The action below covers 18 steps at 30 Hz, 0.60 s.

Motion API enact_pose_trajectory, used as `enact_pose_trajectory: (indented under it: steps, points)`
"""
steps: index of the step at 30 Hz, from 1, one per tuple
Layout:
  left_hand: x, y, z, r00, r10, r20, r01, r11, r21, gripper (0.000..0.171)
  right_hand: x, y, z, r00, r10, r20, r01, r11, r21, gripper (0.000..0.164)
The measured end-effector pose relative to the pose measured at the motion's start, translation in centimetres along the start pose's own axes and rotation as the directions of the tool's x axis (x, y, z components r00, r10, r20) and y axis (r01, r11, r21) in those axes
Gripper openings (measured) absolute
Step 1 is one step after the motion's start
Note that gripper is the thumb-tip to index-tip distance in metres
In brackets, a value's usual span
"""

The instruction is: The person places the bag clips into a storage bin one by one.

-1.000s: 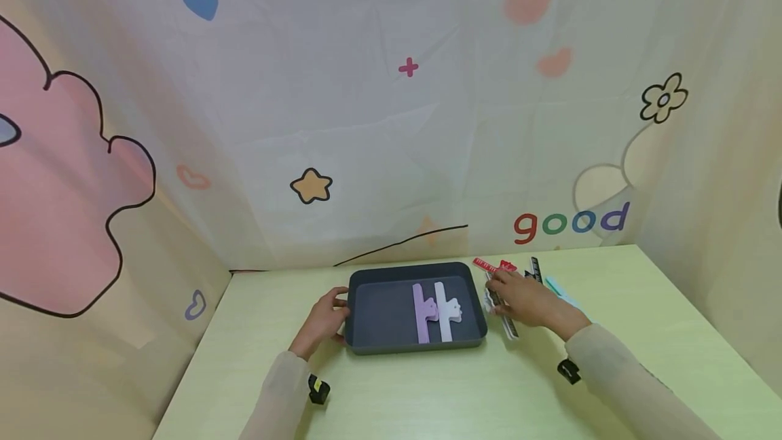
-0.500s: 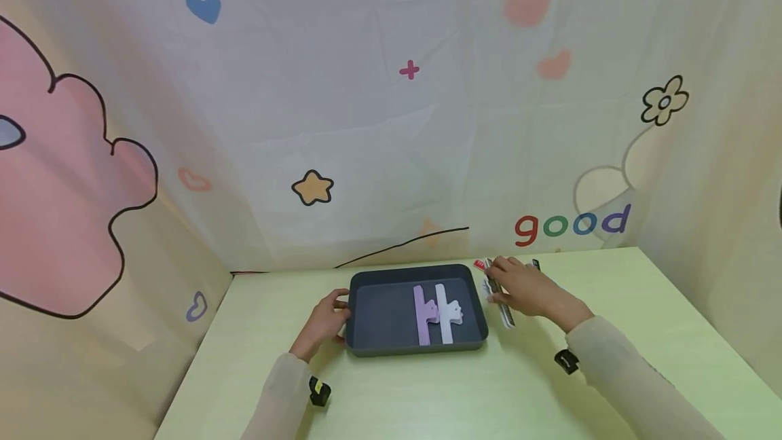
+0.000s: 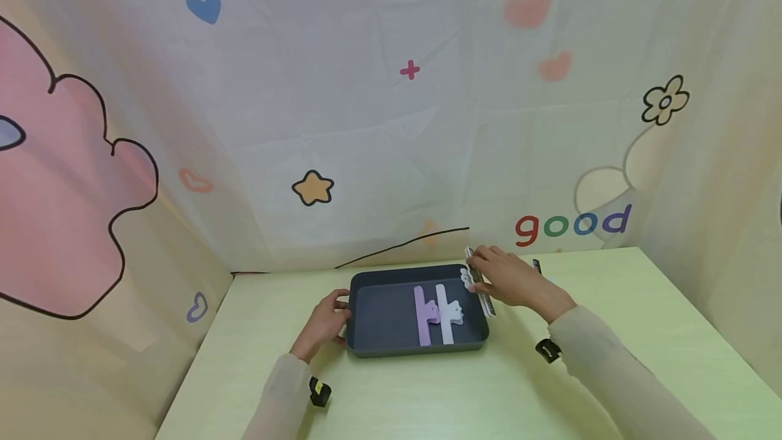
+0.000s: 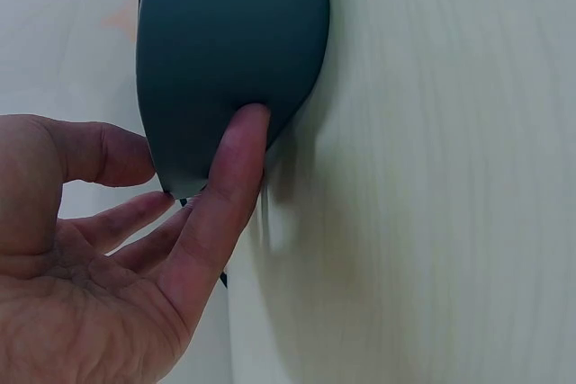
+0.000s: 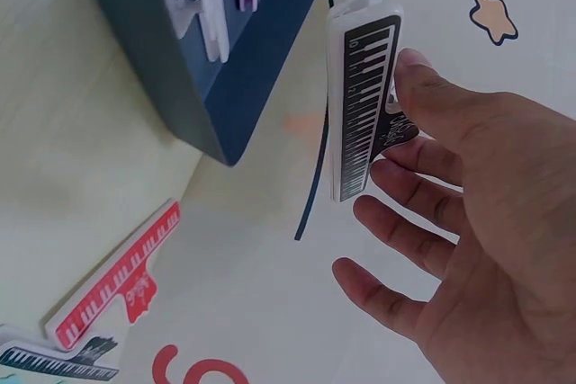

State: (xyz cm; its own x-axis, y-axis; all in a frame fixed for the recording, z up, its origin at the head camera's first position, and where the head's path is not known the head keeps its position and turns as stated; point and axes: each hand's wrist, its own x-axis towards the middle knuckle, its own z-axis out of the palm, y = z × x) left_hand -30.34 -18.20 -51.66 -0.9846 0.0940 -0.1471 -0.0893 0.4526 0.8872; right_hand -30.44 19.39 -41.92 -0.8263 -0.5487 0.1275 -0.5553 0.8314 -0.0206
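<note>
My left hand is at the left end of a dark grey tray. In the left wrist view its fingertips touch the tray's outer wall and rim. My right hand holds a white clip printed with black piano keys, pinched by its wings between thumb and fingers, the other fingers loosely spread. The held clip overlaps the tray's right rim in the head view. Inside the tray, a purple clip and a white clip lie side by side, both lengthwise toward me.
Beyond the tray's right side, a red clip and a black-patterned clip lie on the pale table; the right hand mostly hides them in the head view. A printed curtain rises behind the table's far edge.
My right hand has lifted the black-and-white clip off the pile on the right and carried it left to the tray's right rim. The left hand has stayed at the tray.
</note>
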Motion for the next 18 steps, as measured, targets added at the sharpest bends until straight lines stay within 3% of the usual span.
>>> enact_pose_trajectory:
  steps: [18]
  points:
    - [-0.1, 0.1, 0.0, 1.000, 0.007, 0.000, -0.007, 1.000, -0.008, 0.053, 3.1, -3.5, -0.9, 0.999, -0.036, 0.017, 0.036, 0.999, 0.021, 0.057]
